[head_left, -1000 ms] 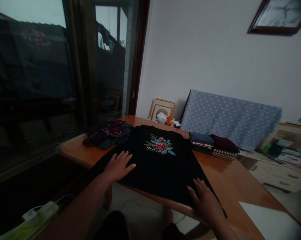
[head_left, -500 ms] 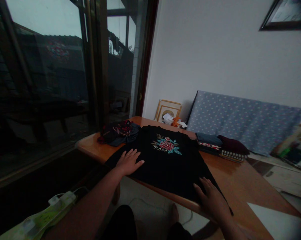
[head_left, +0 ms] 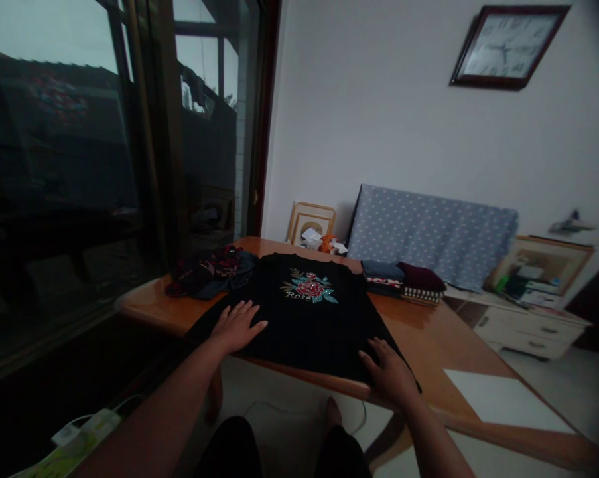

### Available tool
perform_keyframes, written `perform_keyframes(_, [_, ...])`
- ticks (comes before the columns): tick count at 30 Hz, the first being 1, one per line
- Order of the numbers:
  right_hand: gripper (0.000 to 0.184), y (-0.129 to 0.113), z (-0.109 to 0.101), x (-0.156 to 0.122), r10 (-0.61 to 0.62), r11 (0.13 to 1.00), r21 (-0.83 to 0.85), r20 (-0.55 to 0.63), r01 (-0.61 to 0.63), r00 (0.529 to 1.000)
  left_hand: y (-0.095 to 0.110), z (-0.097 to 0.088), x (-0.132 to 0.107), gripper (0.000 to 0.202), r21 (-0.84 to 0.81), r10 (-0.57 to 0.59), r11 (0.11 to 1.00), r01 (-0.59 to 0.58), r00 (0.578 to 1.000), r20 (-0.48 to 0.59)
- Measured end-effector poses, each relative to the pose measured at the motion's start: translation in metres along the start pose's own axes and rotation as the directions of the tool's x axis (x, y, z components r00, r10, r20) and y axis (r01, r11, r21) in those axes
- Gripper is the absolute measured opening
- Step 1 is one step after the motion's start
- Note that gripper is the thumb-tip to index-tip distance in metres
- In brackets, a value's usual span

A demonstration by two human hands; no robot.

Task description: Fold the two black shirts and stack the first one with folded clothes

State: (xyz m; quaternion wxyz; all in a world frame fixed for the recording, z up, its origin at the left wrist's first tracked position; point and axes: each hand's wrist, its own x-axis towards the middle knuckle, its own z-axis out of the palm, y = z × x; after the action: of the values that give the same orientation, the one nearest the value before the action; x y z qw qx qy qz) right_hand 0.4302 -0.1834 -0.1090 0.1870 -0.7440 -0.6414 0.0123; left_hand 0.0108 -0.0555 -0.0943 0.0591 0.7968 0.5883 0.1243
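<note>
A black long-sleeved shirt (head_left: 299,338) lies spread flat on the wooden table, its collar toward the far side and its lower hem at the near edge. On its chest is a red rose with teal leaves and lettering. My left hand (head_left: 235,326) rests flat on the shirt's left side, fingers stretched out. My right hand (head_left: 389,373) lies on the lower right part near the hem, fingers apart and a little bent. Neither hand grasps anything that I can see.
Crumpled dark clothes (head_left: 212,271) lie at the table's left. Folded clothes (head_left: 401,282) are stacked at the back right. White paper (head_left: 503,398) lies on the wooden table (head_left: 443,342). A power strip (head_left: 87,438) is at lower left; a glass door (head_left: 70,166) stands left.
My view has turned to the right, bringing the whole wall clock and a white cabinet into sight. Both hands stay in about the same places on the shirt.
</note>
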Motion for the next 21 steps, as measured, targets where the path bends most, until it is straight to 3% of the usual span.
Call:
perform_keyframes(13, [0.063, 0.006, 0.007, 0.003, -0.017, 1.0, 0.011, 0.013, 0.017, 1.0, 0.005, -0.005, -0.002, 0.08, -0.003, -0.017, 1.0, 0.017, 1.0, 0.006])
perform_keyframes(21, [0.067, 0.019, 0.009, 0.005, -0.026, 0.999, 0.047, 0.106, 0.021, 0.994, 0.003, -0.017, 0.0, 0.08, -0.017, -0.027, 0.999, 0.028, 0.995, 0.098])
